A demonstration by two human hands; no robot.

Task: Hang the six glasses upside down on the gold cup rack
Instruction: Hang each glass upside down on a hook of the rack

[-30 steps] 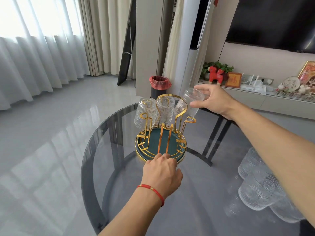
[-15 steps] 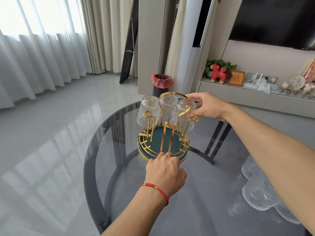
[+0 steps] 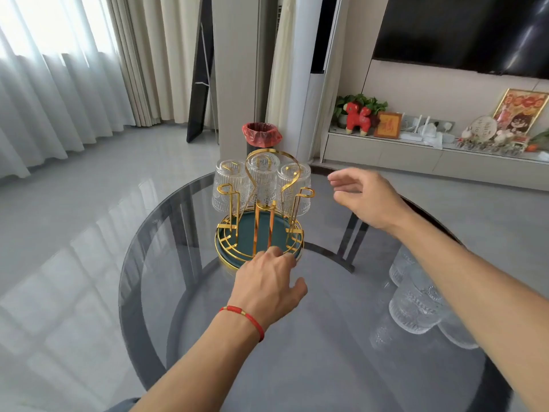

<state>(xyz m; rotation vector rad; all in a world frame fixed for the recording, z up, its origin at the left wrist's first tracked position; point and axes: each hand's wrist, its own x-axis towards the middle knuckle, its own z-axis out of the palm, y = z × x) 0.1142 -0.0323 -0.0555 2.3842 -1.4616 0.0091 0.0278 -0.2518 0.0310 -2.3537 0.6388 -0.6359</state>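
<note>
At centre frame the gold cup rack (image 3: 260, 221) stands on the round glass table (image 3: 326, 337) with three glasses (image 3: 263, 181) hung upside down along its far side, while the rest of the glasses (image 3: 416, 310) sit clustered at lower right, partly hidden by the right forearm. The left hand (image 3: 269, 285) rests its fingertips on the rack's near rim without gripping, and the right hand (image 3: 367, 196) hovers right of the rack, loosely open and empty. The next step looks like fetching another glass, so I would keep the rack braced, lift one glass clear of its neighbours, turn it mouth down, and lower it straight over a free near peg.
</note>
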